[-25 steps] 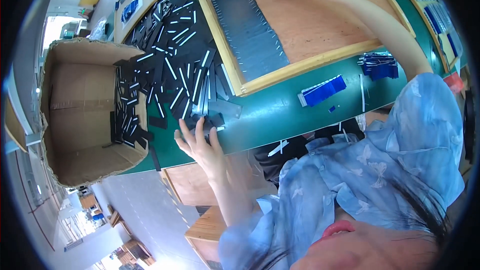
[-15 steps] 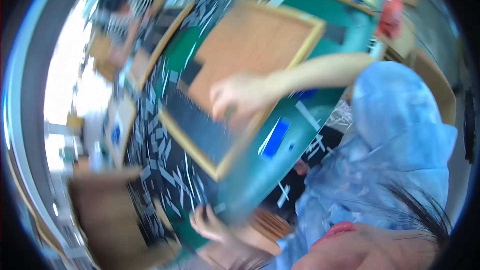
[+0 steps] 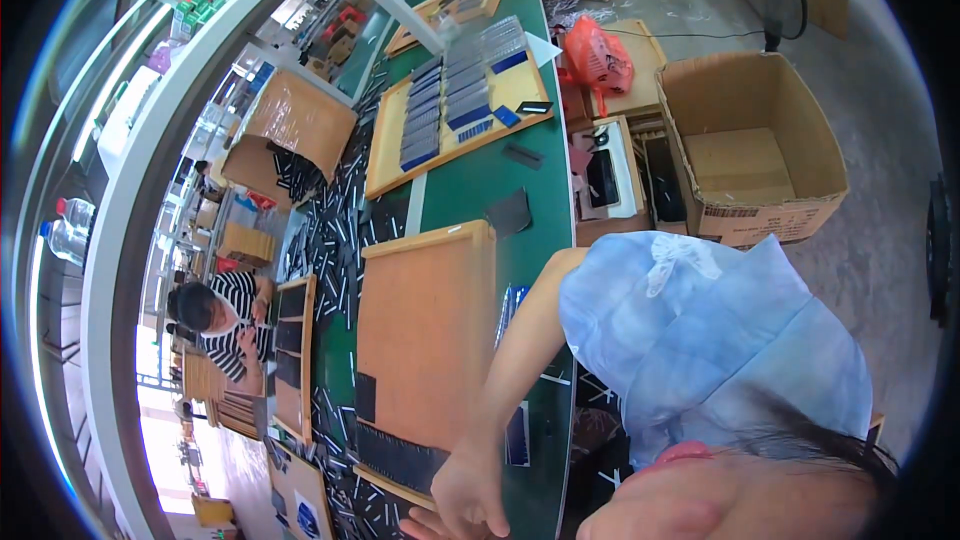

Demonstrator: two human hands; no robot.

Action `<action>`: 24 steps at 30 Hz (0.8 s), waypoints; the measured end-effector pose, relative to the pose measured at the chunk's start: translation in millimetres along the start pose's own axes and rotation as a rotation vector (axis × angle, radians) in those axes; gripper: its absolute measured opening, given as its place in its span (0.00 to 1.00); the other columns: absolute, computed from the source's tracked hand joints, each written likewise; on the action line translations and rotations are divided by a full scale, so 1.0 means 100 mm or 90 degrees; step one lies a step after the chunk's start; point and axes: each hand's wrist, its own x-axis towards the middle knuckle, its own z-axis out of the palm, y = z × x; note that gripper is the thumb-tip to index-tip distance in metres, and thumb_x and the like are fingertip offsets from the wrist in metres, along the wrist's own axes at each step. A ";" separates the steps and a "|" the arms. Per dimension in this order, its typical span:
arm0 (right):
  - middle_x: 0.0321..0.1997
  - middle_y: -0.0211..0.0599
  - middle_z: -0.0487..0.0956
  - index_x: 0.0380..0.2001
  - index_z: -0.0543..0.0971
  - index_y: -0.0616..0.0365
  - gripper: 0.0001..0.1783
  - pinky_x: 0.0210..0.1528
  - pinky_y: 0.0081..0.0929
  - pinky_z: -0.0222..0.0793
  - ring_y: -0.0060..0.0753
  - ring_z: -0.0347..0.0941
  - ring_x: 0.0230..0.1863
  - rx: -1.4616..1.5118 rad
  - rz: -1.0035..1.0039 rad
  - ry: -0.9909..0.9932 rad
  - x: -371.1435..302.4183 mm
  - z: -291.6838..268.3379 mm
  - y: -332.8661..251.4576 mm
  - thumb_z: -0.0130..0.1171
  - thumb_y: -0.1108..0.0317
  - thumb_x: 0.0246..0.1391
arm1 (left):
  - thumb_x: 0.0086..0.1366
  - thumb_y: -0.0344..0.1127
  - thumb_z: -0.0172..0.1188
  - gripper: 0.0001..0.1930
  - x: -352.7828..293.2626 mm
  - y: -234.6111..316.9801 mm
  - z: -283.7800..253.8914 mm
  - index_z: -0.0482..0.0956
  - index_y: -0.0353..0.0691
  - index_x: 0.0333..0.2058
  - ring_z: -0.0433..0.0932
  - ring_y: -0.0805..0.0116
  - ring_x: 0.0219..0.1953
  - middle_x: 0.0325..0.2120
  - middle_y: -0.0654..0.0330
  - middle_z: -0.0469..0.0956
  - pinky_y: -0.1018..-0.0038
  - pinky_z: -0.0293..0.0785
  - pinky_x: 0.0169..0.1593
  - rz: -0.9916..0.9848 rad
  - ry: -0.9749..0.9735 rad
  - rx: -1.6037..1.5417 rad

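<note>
— What does the right hand (image 3: 470,495) hold?
— Nothing seen; its grip hangs half open over the wooden tray (image 3: 425,340), beside black strips (image 3: 400,455).
— Packages?
— Blue flat pack (image 3: 517,435) just right; open carton (image 3: 750,145) far beyond.

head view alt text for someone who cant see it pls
A person's right hand reaches to the near edge of a wooden tray holding rows of black strips on a green table; more loose strips lie scattered left of it.
</note>
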 end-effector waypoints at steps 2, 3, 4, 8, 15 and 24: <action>0.26 0.29 0.78 0.32 0.79 0.63 0.19 0.32 0.20 0.67 0.20 0.70 0.28 0.093 0.025 -0.014 -0.01 0.00 -0.06 0.70 0.59 0.43 | 0.63 0.39 0.51 0.19 -0.07 0.21 -0.02 0.64 0.35 0.50 0.65 0.57 0.45 0.45 0.51 0.65 0.68 0.61 0.50 -0.050 -0.007 -0.024; 0.25 0.29 0.78 0.32 0.79 0.64 0.18 0.33 0.20 0.67 0.17 0.69 0.28 0.104 0.016 0.000 -0.04 -0.02 -0.11 0.69 0.61 0.43 | 0.64 0.40 0.51 0.20 -0.13 0.32 -0.02 0.63 0.35 0.51 0.64 0.57 0.47 0.47 0.51 0.65 0.68 0.60 0.51 -0.077 -0.011 -0.034; 0.24 0.28 0.77 0.31 0.79 0.64 0.16 0.33 0.21 0.67 0.15 0.67 0.28 0.115 0.007 0.014 -0.05 -0.02 -0.13 0.69 0.63 0.43 | 0.64 0.41 0.50 0.21 -0.18 0.43 -0.03 0.63 0.36 0.52 0.64 0.57 0.48 0.48 0.51 0.64 0.68 0.60 0.52 -0.103 -0.016 -0.045; 0.25 0.30 0.78 0.28 0.79 0.61 0.16 0.32 0.22 0.67 0.20 0.71 0.28 0.185 0.061 -0.004 -0.15 -0.01 -0.12 0.72 0.63 0.39 | 0.65 0.44 0.48 0.24 -0.39 0.87 -0.06 0.59 0.37 0.56 0.61 0.56 0.53 0.53 0.51 0.61 0.67 0.57 0.57 -0.212 -0.039 -0.085; 0.31 0.37 0.71 0.31 0.71 0.53 0.25 0.30 0.37 0.69 0.42 0.73 0.32 -0.620 0.014 0.062 -0.21 -0.01 -0.32 0.68 0.51 0.32 | 0.67 0.50 0.45 0.30 -0.63 1.60 -0.09 0.54 0.39 0.62 0.57 0.54 0.63 0.62 0.51 0.56 0.66 0.52 0.65 -0.448 -0.008 -0.136; 0.25 0.31 0.68 0.27 0.70 0.53 0.20 0.30 0.29 0.57 0.33 0.65 0.29 -0.832 -0.219 0.143 -0.25 -0.06 -0.32 0.57 0.47 0.44 | 0.63 0.28 0.52 0.12 -0.40 1.79 0.39 0.74 0.25 0.41 0.73 0.72 0.20 0.30 0.53 0.78 0.81 0.69 0.22 -0.321 0.211 -0.505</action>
